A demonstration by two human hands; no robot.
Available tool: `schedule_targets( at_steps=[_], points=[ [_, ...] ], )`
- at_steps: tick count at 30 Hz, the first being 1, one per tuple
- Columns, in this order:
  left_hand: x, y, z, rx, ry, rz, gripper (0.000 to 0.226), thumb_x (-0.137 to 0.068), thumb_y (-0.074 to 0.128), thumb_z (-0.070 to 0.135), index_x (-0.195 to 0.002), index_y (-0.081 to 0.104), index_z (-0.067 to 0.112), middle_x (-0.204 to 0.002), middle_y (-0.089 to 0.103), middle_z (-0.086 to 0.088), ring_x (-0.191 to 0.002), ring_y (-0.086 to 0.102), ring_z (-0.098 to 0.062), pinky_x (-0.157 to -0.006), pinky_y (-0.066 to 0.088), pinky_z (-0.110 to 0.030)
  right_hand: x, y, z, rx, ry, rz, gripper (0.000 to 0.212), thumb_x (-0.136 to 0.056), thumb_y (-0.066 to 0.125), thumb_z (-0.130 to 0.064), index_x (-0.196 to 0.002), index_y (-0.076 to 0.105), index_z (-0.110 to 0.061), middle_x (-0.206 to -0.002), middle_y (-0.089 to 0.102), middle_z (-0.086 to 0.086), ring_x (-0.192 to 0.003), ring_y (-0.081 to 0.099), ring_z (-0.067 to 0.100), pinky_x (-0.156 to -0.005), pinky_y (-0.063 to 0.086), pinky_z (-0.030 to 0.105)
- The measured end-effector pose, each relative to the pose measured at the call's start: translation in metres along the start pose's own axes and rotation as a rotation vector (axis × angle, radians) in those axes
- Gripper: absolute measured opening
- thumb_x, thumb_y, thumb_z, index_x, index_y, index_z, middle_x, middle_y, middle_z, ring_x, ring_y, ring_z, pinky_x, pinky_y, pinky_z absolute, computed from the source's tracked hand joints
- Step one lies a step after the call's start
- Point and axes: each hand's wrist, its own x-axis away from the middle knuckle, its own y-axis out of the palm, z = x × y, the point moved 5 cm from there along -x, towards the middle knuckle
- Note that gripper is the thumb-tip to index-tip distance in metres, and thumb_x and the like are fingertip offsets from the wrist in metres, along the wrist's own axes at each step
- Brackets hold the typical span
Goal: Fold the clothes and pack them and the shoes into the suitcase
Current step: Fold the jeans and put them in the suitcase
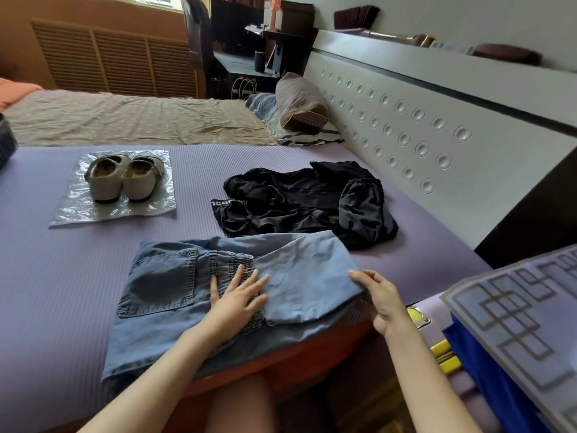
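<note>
Blue denim jeans [175, 289] lie partly folded at the near edge of the purple mat, a leg doubled over the waistband. My left hand [239, 303] presses flat on the waistband with straight fingers. My right hand [382, 296] pinches the right edge of the folded leg between thumb and fingers. Behind the jeans a black garment [309, 203] lies crumpled. A pair of beige shoes [125, 178] stands on a clear plastic bag [78, 210] at the back left. The open suitcase [512, 310], with a grey patterned lid and blue lining, is at the right.
The purple mat [62, 276] covers the near bed. A grey padded headboard [437, 142] runs along the right. A brown bolster pillow [299, 103] lies at the head of the far bed. A dark object [6, 145] pokes in at the left edge.
</note>
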Motion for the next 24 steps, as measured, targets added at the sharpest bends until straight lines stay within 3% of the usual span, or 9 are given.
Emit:
schedule_targets(
  at_steps=[3, 6, 12, 14, 16, 17, 19, 21, 24],
  points=[
    [0.006, -0.027, -0.001, 0.440, 0.009, 0.117, 0.044, -0.099, 0.038, 0.036, -0.140, 0.024, 0.043, -0.155, 0.014, 0.015, -0.138, 0.005, 0.003, -0.113, -0.011, -0.044, 0.026, 0.045, -0.021, -0.231, -0.011, -0.159, 0.017, -0.079, 0.068, -0.006, -0.073, 0.057, -0.018, -0.071, 0.066, 0.003, -0.068, 0.063, 0.017, -0.058, 0.051, 0.027],
    [0.027, -0.062, -0.012, 0.773, -0.011, 0.292, 0.042, -0.098, 0.043, 0.022, -0.139, 0.039, 0.030, -0.151, 0.027, 0.009, -0.139, 0.025, -0.009, -0.112, 0.018, -0.027, 0.060, 0.098, -0.038, -0.322, -0.073, -0.330, 0.016, -0.077, 0.067, -0.005, -0.076, 0.057, -0.017, -0.073, 0.064, 0.001, -0.068, 0.061, 0.014, -0.059, 0.051, 0.025],
    [0.091, -0.102, -0.099, 0.715, -0.270, 0.640, 0.036, -0.101, 0.040, 0.022, -0.136, 0.045, 0.022, -0.140, 0.047, -0.006, -0.134, 0.038, -0.020, -0.114, 0.025, -0.044, 0.116, 0.203, -0.028, -0.139, -0.194, -0.597, 0.019, -0.075, 0.074, -0.008, -0.077, 0.057, -0.017, -0.068, 0.056, 0.001, -0.059, 0.054, 0.009, -0.054, 0.045, 0.018],
    [0.107, -0.102, -0.106, 0.926, -0.302, 0.620, 0.031, -0.103, 0.031, 0.023, -0.128, 0.048, 0.020, -0.122, 0.062, -0.003, -0.111, 0.054, 0.005, -0.102, 0.039, -0.022, 0.129, 0.235, -0.008, 0.017, -0.250, -0.644, 0.022, -0.078, 0.074, -0.008, -0.073, 0.059, -0.023, -0.071, 0.057, 0.005, -0.061, 0.053, 0.014, -0.055, 0.044, 0.021],
    [0.117, -0.094, -0.107, 1.159, -0.375, 0.565, 0.041, -0.102, 0.024, 0.027, -0.102, 0.064, 0.020, -0.085, 0.072, 0.005, -0.074, 0.062, 0.014, -0.069, 0.046, -0.008, 0.140, 0.260, 0.017, 0.158, -0.323, -0.674, 0.027, -0.077, 0.075, -0.011, -0.067, 0.058, -0.029, -0.074, 0.055, 0.006, -0.067, 0.050, 0.016, -0.061, 0.042, 0.025],
    [0.120, -0.086, -0.115, 1.283, -0.413, 0.544, 0.047, -0.101, 0.024, 0.033, -0.103, 0.068, 0.017, -0.094, 0.073, -0.002, -0.085, 0.065, 0.007, -0.071, 0.047, -0.010, 0.144, 0.271, 0.031, 0.216, -0.347, -0.678, 0.029, -0.077, 0.074, -0.012, -0.065, 0.056, -0.031, -0.072, 0.055, 0.000, -0.068, 0.050, 0.012, -0.064, 0.042, 0.026],
    [0.124, -0.079, -0.132, 1.439, -0.492, 0.542, 0.054, -0.098, 0.025, 0.047, -0.135, 0.048, 0.016, -0.136, 0.051, -0.015, -0.123, 0.052, -0.018, -0.095, 0.042, -0.029, 0.152, 0.290, 0.059, 0.333, -0.388, -0.681, 0.026, -0.076, 0.074, -0.022, -0.065, 0.054, -0.035, -0.068, 0.056, -0.016, -0.072, 0.053, 0.001, -0.082, 0.045, 0.036],
    [0.124, -0.072, -0.150, 1.516, -0.494, 0.476, 0.060, -0.094, 0.029, 0.055, -0.130, 0.052, 0.013, -0.131, 0.055, -0.017, -0.117, 0.055, -0.028, -0.101, 0.040, -0.040, 0.161, 0.304, 0.083, 0.473, -0.412, -0.674, 0.015, -0.072, 0.069, -0.036, -0.070, 0.054, -0.037, -0.075, 0.062, -0.021, -0.099, 0.060, 0.005, -0.106, 0.026, 0.059],
    [0.123, -0.075, -0.157, 1.444, -0.468, 0.441, 0.042, -0.093, 0.044, 0.043, -0.106, 0.064, 0.009, -0.104, 0.068, -0.017, -0.091, 0.066, -0.025, -0.088, 0.049, -0.041, 0.167, 0.313, 0.107, 0.854, -0.440, -0.651, 0.011, -0.081, 0.064, -0.031, -0.087, 0.055, -0.031, -0.136, 0.054, -0.004, -0.146, 0.015, 0.020, -0.112, -0.012, 0.058]
  ],
)
